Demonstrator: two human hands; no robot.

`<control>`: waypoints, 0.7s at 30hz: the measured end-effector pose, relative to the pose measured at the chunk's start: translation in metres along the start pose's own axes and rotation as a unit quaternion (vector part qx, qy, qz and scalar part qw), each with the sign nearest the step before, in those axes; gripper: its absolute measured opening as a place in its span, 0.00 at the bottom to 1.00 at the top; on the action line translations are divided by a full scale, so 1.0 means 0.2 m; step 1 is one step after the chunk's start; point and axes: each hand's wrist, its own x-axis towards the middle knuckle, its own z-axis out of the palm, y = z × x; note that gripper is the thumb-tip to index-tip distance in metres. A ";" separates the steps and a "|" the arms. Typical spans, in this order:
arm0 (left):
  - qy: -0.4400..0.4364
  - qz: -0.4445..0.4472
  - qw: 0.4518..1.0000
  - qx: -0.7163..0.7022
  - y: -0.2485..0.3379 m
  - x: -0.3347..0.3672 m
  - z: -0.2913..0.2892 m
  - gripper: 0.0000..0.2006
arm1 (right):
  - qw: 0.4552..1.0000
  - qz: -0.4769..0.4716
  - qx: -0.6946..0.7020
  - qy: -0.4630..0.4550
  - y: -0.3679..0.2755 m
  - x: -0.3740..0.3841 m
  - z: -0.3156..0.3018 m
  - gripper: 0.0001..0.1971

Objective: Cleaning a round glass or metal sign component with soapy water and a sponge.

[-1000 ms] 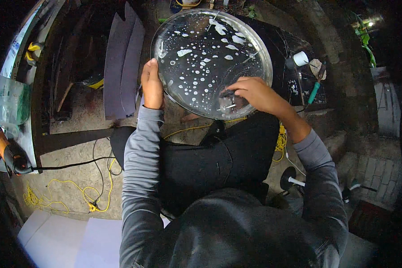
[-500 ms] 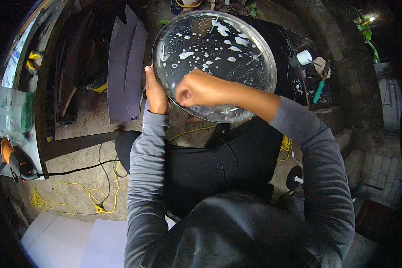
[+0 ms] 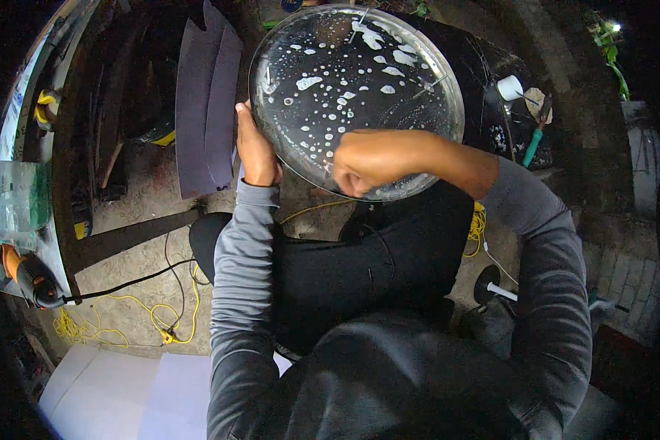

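Disc [image 3: 330, 95] with a glossy dark face, flecked with white

Taking the disc's centre as the middle of the clock, the left hand [image 3: 257, 154] sits at 8 o'clock, grasping the edge. Its thumb side lies along the silvery rim [image 3: 457, 110], while the other fingers pass out of sight beneath, so how far they spread cannot be told. The right hand [image 3: 380, 160] crosses the lower part of the face, between 5 and 6 o'clock, its forearm coming in from 4. These fingers are clenched, curled in toward the palm, and the knuckles hide what lies under them; whether they close on anything or touch the face cannot be told.

The disc is held just beyond the lap [image 3: 345, 271], which lies at 6 o'clock. Its face points up toward the camera. Though round, it shows as a slight oval, the longer axis running from about 10 o'clock to 4. White spots [image 3: 309, 83] scatter widely, with larger blotches toward 1 o'clock. Slim metal pins [image 3: 268, 78] show just past 9, at 12 and just before 3.

Purplish-grey sheets [image 3: 207, 117] stand near at 9 o'clock. A white cup-like thing [image 3: 509, 89] lies at 3, a green-handled tool [image 3: 533, 147] just past it. Well apart, at 8 o'clock, is an orange-and-black power tool [image 3: 31, 279].
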 end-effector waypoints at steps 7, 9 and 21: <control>-0.003 -0.019 1.000 0.004 0.03 -0.02 0.01 0.29 | 0.924 0.007 -0.077 0.373 0.06 0.04 -0.07 0.05; 0.005 -0.022 1.000 0.009 0.04 -0.02 0.02 0.29 | 0.939 -0.002 -0.028 0.343 0.05 0.05 -0.05 0.05; 0.008 -0.026 1.000 0.004 0.05 -0.03 0.03 0.29 | 0.970 -0.185 0.009 0.159 0.07 0.02 0.05 0.05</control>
